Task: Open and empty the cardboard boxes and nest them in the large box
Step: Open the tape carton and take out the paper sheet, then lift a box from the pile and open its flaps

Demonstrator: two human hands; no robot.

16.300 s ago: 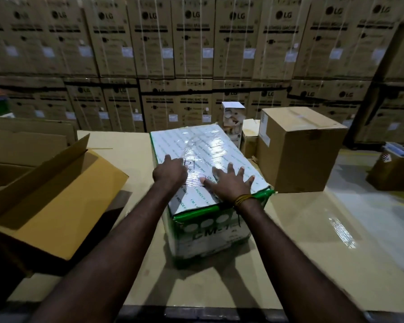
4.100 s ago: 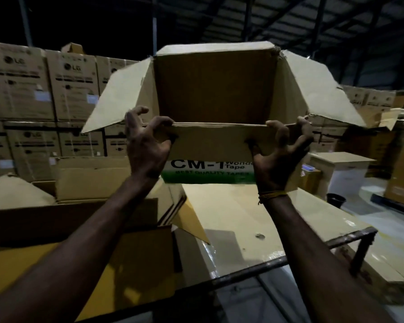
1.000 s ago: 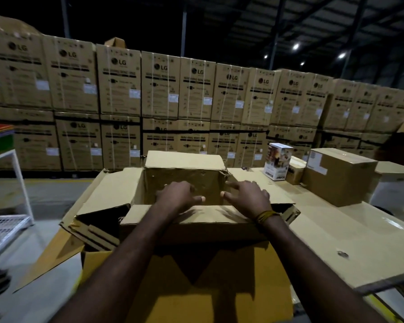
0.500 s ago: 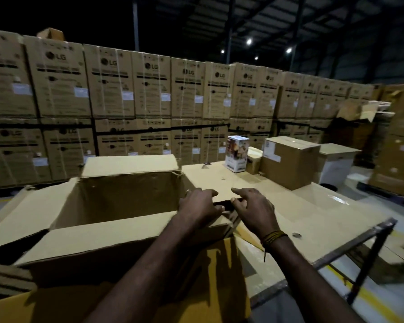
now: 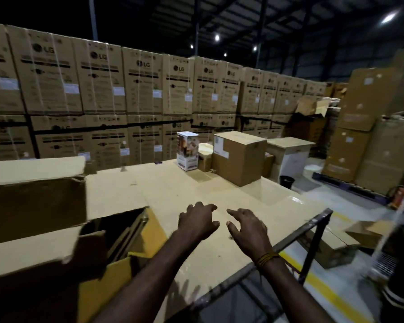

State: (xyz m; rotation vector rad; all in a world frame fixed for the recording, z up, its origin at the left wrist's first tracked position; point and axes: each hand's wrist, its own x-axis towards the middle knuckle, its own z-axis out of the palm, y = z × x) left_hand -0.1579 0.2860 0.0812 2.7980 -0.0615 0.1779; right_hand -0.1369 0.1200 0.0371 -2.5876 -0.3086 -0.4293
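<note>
Head view: left hand (image 5: 197,221) and right hand (image 5: 248,227) outstretched, empty.

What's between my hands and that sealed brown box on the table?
Nothing visible. Both hands hover empty over bare table, and the stretch to the brown box is open. The white carton and small box stand left of it, off that line.

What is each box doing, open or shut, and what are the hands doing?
Left hand: open, holding nothing.
Right hand: open, holding nothing.
Large box: open, flaps spread.
Brown box: closed, upright on table.
White printed box: closed, upright.
</note>
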